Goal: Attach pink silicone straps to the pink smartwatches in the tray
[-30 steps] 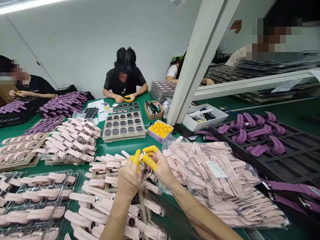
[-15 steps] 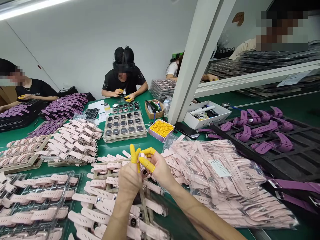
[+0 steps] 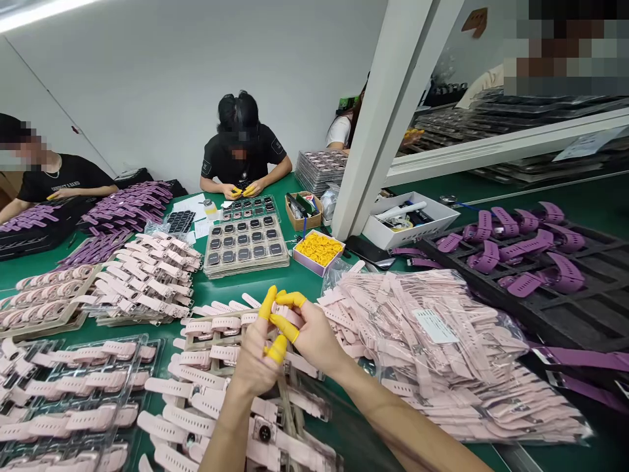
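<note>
Close together over the middle of the bench, my left hand (image 3: 258, 357) and my right hand (image 3: 317, 331) both wear yellow finger cots. Between their fingertips is a smartwatch with a pink strap (image 3: 293, 316), mostly covered by the fingers. My right thumb and forefinger pinch the strap; my left fingers are closed against its other side. Just below and behind the hands, pink-strapped watches (image 3: 226, 324) lie in rows on trays. More of them (image 3: 191, 393) are spread at the front, some with their dark sensor backs showing.
Bagged pink straps (image 3: 422, 354) are heaped at right, beside a black tray (image 3: 550, 301) with purple straps. Ahead are a box of yellow finger cots (image 3: 319, 252), a tray of watch bodies (image 3: 246, 252) and a white post (image 3: 373, 131). Co-workers (image 3: 243, 154) sit across the bench.
My left hand has turned, its thumb now showing and its raised finger lowered towards the watch. The watch has turned too, showing more pink strap. The co-worker opposite has drawn both hands together.
</note>
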`<state>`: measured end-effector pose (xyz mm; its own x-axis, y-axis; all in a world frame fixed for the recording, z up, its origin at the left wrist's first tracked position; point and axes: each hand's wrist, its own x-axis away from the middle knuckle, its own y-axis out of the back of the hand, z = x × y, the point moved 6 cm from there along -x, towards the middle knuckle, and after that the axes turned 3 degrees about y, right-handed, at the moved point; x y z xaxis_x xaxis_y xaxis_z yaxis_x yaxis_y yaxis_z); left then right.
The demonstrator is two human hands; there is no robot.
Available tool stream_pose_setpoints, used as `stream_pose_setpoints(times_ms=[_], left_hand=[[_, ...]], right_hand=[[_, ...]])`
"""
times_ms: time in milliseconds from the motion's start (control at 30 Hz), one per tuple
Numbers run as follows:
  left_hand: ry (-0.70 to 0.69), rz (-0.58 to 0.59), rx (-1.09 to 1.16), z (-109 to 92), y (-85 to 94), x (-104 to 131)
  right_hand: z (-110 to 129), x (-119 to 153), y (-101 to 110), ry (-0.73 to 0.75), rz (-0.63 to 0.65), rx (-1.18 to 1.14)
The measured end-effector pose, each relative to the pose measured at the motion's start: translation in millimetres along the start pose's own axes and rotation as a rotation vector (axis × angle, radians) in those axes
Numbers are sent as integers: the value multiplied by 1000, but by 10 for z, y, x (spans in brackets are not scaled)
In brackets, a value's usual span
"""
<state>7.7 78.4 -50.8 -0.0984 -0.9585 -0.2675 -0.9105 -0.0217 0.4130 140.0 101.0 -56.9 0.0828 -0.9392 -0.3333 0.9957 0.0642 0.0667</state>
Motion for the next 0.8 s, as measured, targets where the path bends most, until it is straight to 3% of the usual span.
stream_pose_setpoints(times_ms=[67, 167, 333, 433, 567, 667, 800], left_hand=[[-5, -15, 116, -65, 34, -23], [-50, -181, -16, -113, 135, -44], [-189, -328, -268, -165, 168, -20], [-203, -399, -266, -203, 217, -12], [-8, -584, 45, -118, 436, -3], [173, -673, 371, 12, 554, 6], [193, -757, 557, 8, 646, 0]], right_hand=[[99, 21, 19, 145, -4, 159], [179, 53, 11, 274, 15, 305], [128, 65, -28, 224, 89, 445], [41, 62, -60, 125, 190, 525], [-32, 58, -80, 38, 286, 580], [14, 56, -82, 61, 299, 487], [116, 71, -68, 137, 294, 387]])
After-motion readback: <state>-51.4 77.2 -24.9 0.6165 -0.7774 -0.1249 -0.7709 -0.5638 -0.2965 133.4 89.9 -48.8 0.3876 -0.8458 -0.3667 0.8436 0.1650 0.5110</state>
